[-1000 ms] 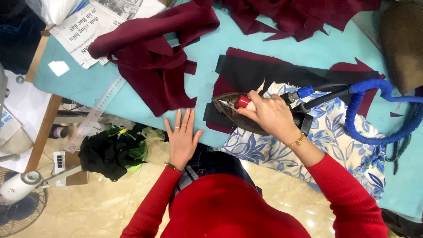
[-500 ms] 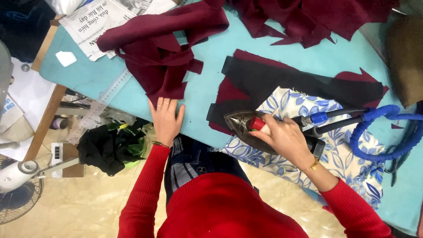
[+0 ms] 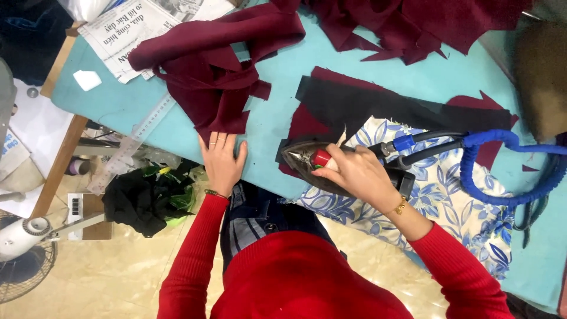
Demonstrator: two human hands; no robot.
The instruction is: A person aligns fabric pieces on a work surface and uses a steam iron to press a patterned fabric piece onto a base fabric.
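My right hand (image 3: 354,174) grips the handle of a dark steam iron (image 3: 304,160) with a red knob. The iron rests on a black and dark red fabric piece (image 3: 354,103) at the near edge of a teal table (image 3: 271,71). A blue coiled hose (image 3: 502,177) runs from the iron's back to the right. My left hand (image 3: 222,160) lies flat on the table, fingers spread, just below a heap of dark red cloth (image 3: 212,65). It holds nothing.
A blue-and-white floral cloth (image 3: 455,201) lies under the iron's rear. More dark red scraps (image 3: 413,23) sit at the far edge. A newspaper (image 3: 142,29) and a clear ruler (image 3: 139,142) lie left. A fan (image 3: 23,248) and black bag (image 3: 142,198) are on the floor.
My left hand has slid up and left toward the dark red cloth heap. The iron and my right hand have stayed on the black fabric piece.
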